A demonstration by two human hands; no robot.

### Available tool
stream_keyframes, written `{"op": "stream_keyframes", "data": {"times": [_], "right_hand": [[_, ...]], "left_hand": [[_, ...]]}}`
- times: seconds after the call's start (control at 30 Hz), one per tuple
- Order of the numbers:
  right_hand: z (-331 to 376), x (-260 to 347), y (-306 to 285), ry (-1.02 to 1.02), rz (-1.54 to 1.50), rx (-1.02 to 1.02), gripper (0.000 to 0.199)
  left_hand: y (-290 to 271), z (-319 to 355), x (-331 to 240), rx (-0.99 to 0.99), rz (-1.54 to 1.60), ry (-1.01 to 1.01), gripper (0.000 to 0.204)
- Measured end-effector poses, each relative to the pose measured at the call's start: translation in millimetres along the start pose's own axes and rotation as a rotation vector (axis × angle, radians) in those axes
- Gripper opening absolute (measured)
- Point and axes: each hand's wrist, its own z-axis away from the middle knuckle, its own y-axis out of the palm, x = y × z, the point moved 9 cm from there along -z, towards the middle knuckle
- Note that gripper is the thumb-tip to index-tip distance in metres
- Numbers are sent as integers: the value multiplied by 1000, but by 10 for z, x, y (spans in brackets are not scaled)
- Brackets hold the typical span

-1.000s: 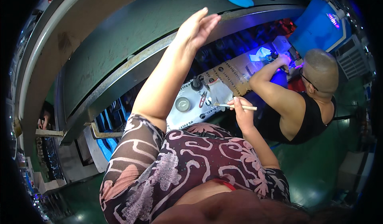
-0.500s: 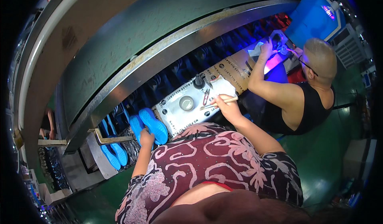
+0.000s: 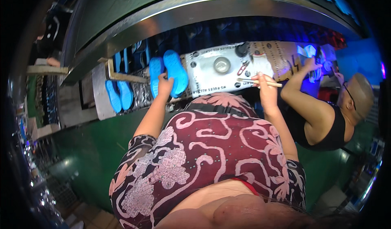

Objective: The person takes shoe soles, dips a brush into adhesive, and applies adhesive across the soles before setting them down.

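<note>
In my right hand [image 3: 266,89] is a thin brush [image 3: 266,82] with a pale wooden handle, its tip pointing left over the white-covered board [image 3: 203,76]. My left hand [image 3: 165,84] is closed at the near ends of two bright blue shoe soles [image 3: 176,71], which lie side by side left of the board. Its fingers partly cover them, so how each is gripped is hard to see. A round grey cup [image 3: 222,65] stands on the board between my hands. Behind the brush lies a small red-handled tool [image 3: 242,69], near a black bottle [image 3: 242,49].
Another pair of blue soles [image 3: 119,96] lies farther left, beside a metal bracket [image 3: 122,75]. A long metal beam [image 3: 203,5] crosses above the work surface. At right a co-worker [image 3: 321,115] handles something under violet light. Dark shoes or moulds line the back.
My view has turned, so the bench now runs more level. The brush has drawn back a little toward me, away from the red-handled tool. My left hand stays at the blue soles.
</note>
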Motion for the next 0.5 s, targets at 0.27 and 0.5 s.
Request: {"op": "stream_keyframes", "data": {"times": [0.27,0.5], "right_hand": [[-157,-194,192,-13,10,43,29],[-601,-617,758,-299,254,173,13]], "left_hand": [[-164,828,-679,535,1282,-614,33],[-529,1478,-970,527,1113,-390,44]]}}
